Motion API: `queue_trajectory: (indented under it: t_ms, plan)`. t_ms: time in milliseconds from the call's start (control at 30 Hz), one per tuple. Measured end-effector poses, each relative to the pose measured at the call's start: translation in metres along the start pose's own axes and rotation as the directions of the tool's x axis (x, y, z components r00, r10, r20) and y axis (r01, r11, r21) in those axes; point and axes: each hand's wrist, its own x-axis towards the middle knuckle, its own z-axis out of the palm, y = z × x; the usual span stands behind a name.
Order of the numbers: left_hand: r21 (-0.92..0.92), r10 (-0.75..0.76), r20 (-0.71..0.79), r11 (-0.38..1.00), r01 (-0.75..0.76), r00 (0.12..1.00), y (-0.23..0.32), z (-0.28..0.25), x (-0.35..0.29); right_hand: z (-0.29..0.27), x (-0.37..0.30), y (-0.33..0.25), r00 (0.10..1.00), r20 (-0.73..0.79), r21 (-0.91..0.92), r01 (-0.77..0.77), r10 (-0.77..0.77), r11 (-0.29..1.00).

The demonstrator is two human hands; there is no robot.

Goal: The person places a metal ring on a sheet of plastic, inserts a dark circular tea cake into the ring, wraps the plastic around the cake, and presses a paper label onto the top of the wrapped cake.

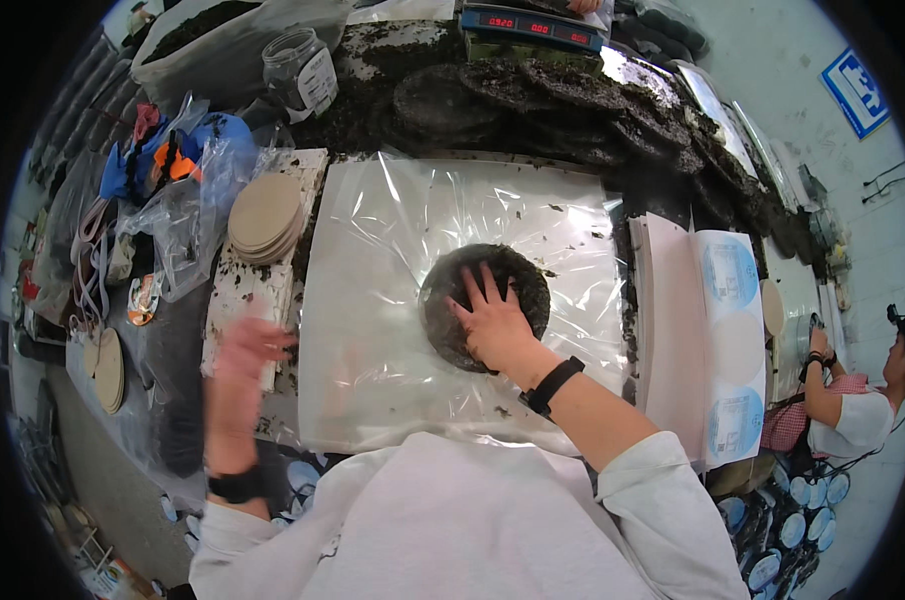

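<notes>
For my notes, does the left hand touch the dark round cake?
No, the left hand is apart from the dark round cake under the right hand.

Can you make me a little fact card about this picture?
Right grip: fingers spread on a dark disc
Left grip: blurred, at the white board; touching or not, can't tell
Under disc: clear plastic
Left side: stacked tan rounds
Far side: jar, scale, more dark discs
Right side: blue-and-white labels; another person
</notes>
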Motion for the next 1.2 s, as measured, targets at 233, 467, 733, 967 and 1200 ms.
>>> queue_trajectory:
  t_ms: [233,467,733,967,1200]
  plan:
    - [0.382,-0.218,0.131,0.911,0.154,0.967,-0.15,0.101,0.061,0.012,-0.003,-0.003,0.999,-0.041,-0.012,-0.008,0.008,1.0]
    - [0.098,0.034,0.174,0.994,-0.052,0.984,-0.118,0.109,0.096,-0.006,-0.009,-0.003,0.941,-0.338,0.353,0.129,-0.002,0.927]
    - [0.669,-0.176,0.6,0.645,-0.369,0.78,-0.113,0.197,0.128,0.02,-0.006,0.003,0.955,-0.295,0.429,0.156,-0.026,0.89]
    - [0.728,-0.124,0.315,0.667,-0.156,0.941,-0.154,0.179,0.137,0.037,-0.002,0.002,0.958,-0.286,0.531,0.16,-0.002,0.832]
    - [0.766,-0.224,0.237,0.641,-0.04,0.945,-0.146,0.179,0.144,0.013,-0.006,0.008,0.933,-0.357,0.426,0.199,-0.039,0.883]
